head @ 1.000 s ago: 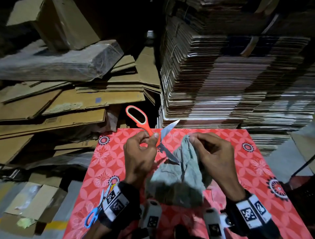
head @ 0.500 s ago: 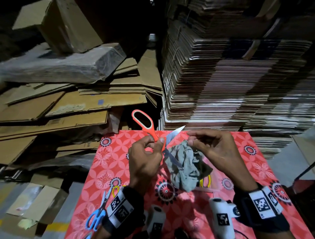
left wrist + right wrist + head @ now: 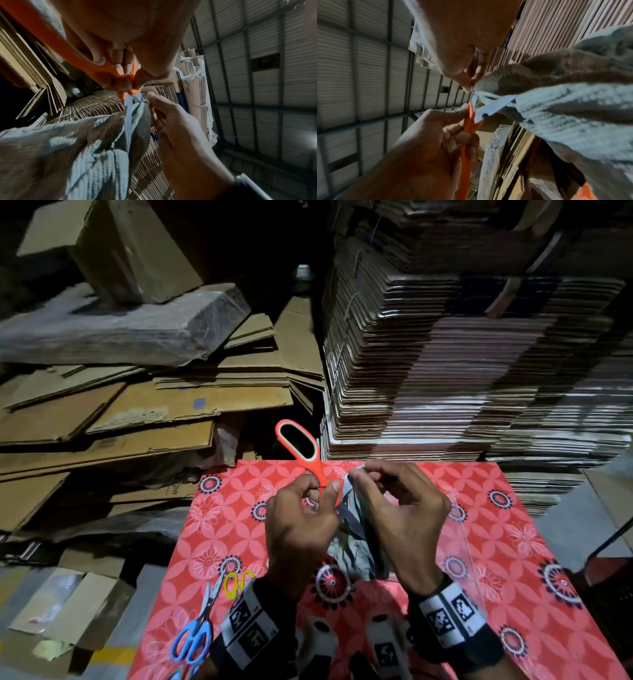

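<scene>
The left hand is gripping the stiff orange scissors near their pivot, while the right hand is pinching the grey cloth, seemingly light and floppy, by its top edge.

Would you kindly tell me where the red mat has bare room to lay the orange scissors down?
The red mat is bare right of the right hand and left of the left hand. Crowded: grey cloth in the middle, blue scissors near left.
</scene>
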### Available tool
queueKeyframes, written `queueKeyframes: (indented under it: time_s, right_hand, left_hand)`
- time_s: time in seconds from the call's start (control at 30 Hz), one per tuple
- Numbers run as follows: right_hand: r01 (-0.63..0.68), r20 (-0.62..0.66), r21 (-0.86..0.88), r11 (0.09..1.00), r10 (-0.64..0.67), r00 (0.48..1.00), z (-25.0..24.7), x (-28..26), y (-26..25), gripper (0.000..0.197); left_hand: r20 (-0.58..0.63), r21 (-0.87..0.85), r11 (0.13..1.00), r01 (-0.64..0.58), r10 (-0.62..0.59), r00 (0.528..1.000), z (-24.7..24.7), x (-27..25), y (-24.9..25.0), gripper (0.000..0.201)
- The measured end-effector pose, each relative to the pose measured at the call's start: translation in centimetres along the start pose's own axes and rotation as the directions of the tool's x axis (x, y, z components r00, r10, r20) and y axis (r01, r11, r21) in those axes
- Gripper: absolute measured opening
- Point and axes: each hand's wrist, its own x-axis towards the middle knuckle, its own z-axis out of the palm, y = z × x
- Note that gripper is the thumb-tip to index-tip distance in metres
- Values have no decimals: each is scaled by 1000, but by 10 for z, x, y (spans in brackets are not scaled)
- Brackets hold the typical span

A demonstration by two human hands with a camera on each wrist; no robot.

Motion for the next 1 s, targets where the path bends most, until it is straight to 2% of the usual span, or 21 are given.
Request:
queueKeyframes:
  time_s: [0.07, 0.17, 0.3, 0.37, 0.5, 0.7, 0.87, 1.0]
  right_hand:
    - [93, 50, -83, 992, -89, 995, 1, -9, 2, 17]
    - [264, 161, -177, 948, -237, 958, 0, -18, 11, 22]
    - [382, 240, -260, 887, -324, 915, -7, -23, 20, 25]
    - [379, 256, -246, 892, -317, 913, -9, -25, 23, 25]
    - [303, 229, -242, 922, -249, 941, -7, -24, 23, 24]
    - [288, 262, -232, 929, -226, 938, -6, -22, 18, 21]
    - [200, 166, -255, 946, -161, 973, -10, -2, 23, 20]
    - [209, 232, -262, 942, -149, 961, 0, -23, 17, 25]
  left_hand:
    - [-16, -16, 1000, -15, 15, 1000, 0, 2, -4, 45]
    - [-41, 10, 1000, -21, 21, 999, 0, 1, -10, 49]
    - [-36, 20, 1000, -23, 24, 999, 0, -4, -16, 46]
    - [-20, 26, 999, -28, 29, 999, 2, -6, -18, 46]
    - [-10, 17, 998, -59, 59, 998, 5, -8, -14, 46]
    - [-25, 80, 994, -69, 71, 997, 5, -5, -24, 44]
    - [-11, 50, 996, -75, 76, 997, 6, -8, -19, 45]
    - [-16, 13, 998, -56, 56, 998, 6, -5, -17, 46]
